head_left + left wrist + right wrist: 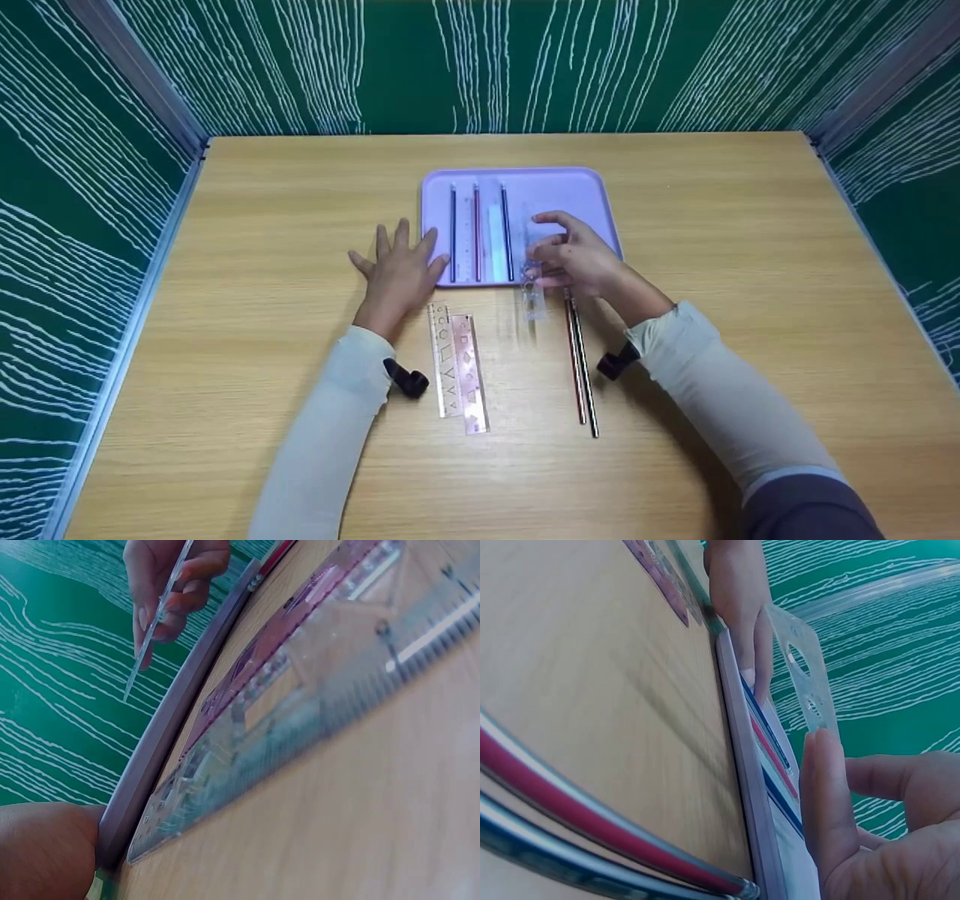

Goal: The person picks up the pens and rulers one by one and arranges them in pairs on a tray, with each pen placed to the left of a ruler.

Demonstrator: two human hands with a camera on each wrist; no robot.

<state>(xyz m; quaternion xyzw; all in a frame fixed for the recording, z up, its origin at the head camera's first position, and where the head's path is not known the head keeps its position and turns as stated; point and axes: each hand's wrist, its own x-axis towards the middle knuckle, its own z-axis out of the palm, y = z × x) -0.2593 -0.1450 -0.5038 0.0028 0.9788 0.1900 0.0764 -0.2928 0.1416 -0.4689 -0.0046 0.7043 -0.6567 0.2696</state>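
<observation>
We note the clear stencil ruler (534, 306) raised above the near rim of the purple tray (581, 186), pinched in the fingers of the right hand (581, 259), the nearer one. Long axis: roughly parallel to the dark pencil (507, 234) just left of it. The left hand (401, 274), fingers spread, rests at the tray's left edge. We see bare tray floor toward the right rim, partly screened by the right hand. Near side: two pencils (581, 367) on the table (720, 225), ends close to the rim.

Five pencils (477, 234): three in tray (559, 187), two outside. Five rulers (471, 375). Two black wrist cameras (409, 381).
</observation>
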